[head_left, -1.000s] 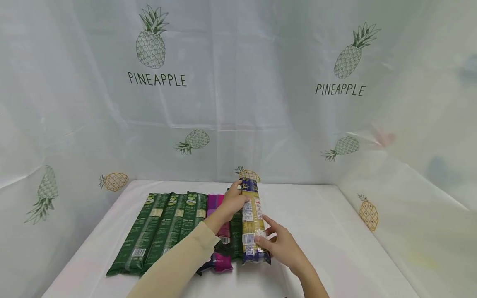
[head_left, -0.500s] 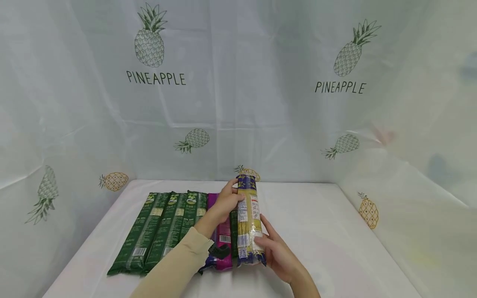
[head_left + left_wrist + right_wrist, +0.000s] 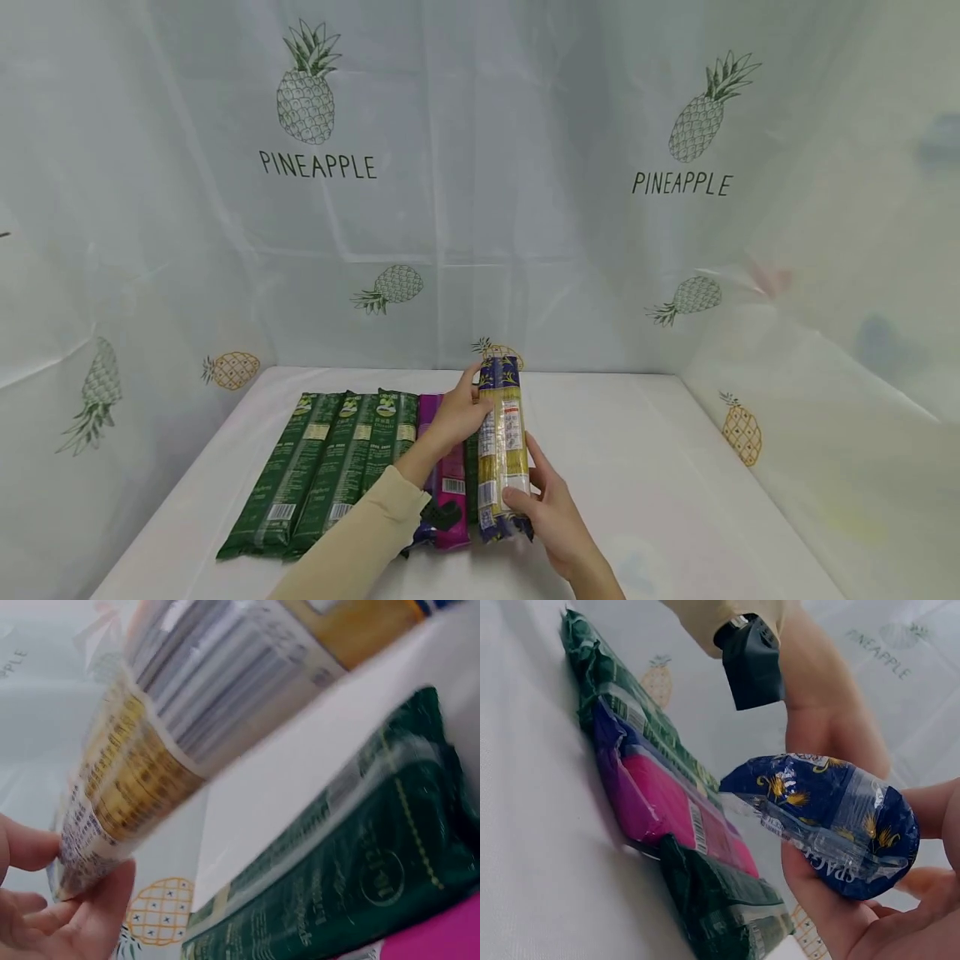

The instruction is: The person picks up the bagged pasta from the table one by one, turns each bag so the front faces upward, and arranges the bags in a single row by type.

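Head view: left hand point(image 3: 457, 414) grips gold packet point(image 3: 503, 454) at 11 o'clock, right hand point(image 3: 553, 510) at 5. Long axis: 12-to-6.

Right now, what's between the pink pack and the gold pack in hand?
One green pack, then a strip of white tabletop towards the gold pack; left wrist view shows it.

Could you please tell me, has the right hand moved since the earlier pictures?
Yes, slightly: in the head view the right hand, holding the gold packet, has shifted left, farther from the orange pineapple print at right.
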The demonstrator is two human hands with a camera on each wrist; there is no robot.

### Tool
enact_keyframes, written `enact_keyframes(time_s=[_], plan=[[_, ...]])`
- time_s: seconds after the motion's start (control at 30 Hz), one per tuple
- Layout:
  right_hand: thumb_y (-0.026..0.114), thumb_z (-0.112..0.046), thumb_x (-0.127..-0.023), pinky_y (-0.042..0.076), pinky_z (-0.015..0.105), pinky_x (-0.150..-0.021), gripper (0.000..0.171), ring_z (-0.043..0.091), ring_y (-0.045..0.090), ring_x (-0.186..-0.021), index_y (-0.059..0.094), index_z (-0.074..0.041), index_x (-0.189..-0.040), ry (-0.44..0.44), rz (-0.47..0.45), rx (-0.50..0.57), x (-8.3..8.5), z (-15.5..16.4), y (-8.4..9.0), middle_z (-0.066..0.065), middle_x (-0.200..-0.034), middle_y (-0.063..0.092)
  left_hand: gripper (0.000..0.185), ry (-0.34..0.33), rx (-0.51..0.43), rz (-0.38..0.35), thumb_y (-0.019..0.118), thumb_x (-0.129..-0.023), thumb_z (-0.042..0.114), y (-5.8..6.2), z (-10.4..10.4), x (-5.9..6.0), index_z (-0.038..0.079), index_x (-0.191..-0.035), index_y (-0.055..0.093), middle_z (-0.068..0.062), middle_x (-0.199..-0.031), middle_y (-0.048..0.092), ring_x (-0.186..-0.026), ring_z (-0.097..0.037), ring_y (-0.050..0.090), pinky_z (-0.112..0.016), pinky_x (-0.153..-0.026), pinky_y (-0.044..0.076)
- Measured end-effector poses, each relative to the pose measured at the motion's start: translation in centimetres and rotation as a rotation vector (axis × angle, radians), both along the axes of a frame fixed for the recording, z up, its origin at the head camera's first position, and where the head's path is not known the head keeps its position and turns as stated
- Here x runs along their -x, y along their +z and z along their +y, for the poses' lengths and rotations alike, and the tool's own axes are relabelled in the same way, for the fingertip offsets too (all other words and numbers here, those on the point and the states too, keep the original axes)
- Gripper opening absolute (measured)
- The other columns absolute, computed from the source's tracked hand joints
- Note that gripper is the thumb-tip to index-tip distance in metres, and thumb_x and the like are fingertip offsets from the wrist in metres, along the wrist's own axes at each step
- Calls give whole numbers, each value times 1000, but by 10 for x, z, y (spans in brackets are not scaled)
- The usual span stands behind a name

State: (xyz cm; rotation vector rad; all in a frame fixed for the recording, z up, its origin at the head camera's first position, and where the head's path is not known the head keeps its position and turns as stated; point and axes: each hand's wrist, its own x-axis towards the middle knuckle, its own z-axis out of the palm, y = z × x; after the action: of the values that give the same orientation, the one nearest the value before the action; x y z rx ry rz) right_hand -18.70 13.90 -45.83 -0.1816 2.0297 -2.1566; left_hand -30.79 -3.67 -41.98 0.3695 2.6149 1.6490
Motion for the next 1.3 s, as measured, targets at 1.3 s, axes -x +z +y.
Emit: enact_keyframes(time_s=[1.3], plan=[[79, -23, -98, 60, 35, -79, 95, 24, 72, -92, 20, -22, -172, -44, 82, -256, 1, -4, 2, 20, -122, 57, 71, -8, -160, -43, 70, -105, 27, -12, 10, -4, 34, -166, 36, -18, -122, 71, -95, -26, 70, -47, -82, 58]])
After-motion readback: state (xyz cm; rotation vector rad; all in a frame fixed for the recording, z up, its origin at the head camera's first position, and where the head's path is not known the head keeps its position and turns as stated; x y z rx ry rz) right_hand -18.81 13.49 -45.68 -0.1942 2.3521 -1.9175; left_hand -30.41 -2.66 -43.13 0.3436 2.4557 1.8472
